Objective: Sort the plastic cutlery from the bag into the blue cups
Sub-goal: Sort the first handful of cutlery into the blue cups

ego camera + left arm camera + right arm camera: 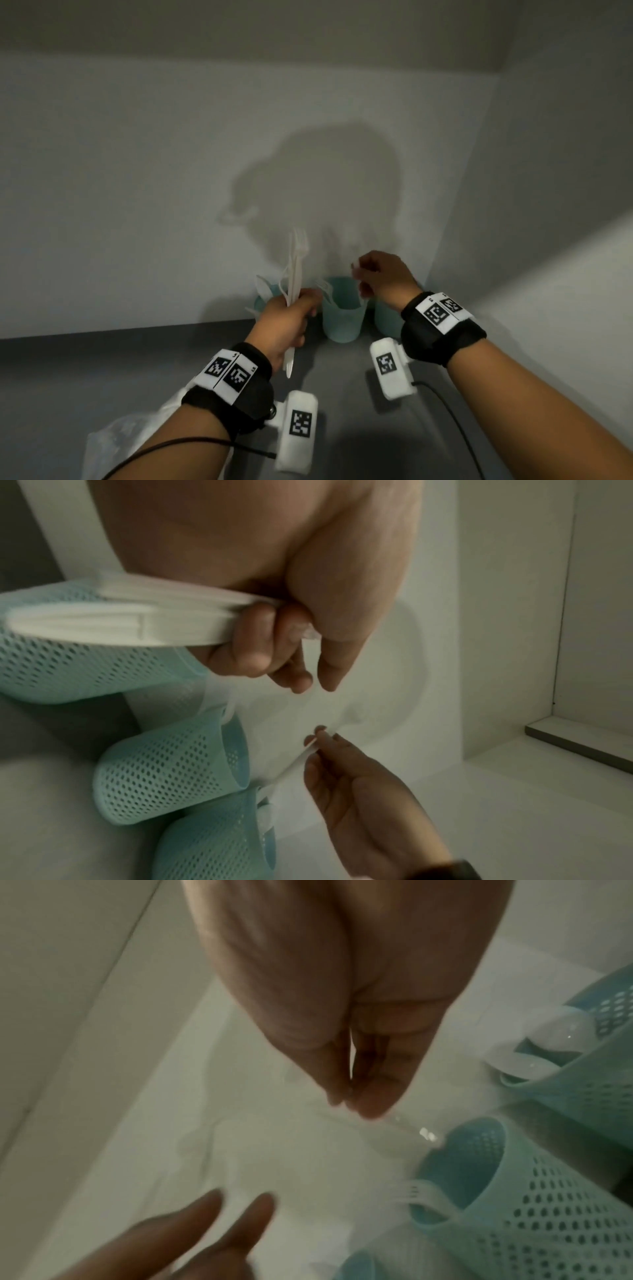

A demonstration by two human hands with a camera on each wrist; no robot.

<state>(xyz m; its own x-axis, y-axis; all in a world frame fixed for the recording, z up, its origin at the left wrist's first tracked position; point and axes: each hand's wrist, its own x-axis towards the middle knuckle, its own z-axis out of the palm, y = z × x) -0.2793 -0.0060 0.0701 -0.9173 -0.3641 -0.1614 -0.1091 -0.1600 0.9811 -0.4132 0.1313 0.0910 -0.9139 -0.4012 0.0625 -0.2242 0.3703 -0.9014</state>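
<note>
Three blue cups (342,313) stand on the surface; our left hand (286,323) grips the cutlery bundle (295,274), our right hand (385,277) pinches one piece (301,758), best lowered handle-first into its matching cup.

Grey countertop (102,370) meets white wall (137,205); head-shaped shadow (325,192) on wall; black cable (455,428) across countertop.

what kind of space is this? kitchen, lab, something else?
Hard to say; probably a bare indoor corner set up for recording rather than a working kitchen. A plain grey countertop meets blank white walls, and on it are only three blue mesh cups and a clear plastic bag.
</note>
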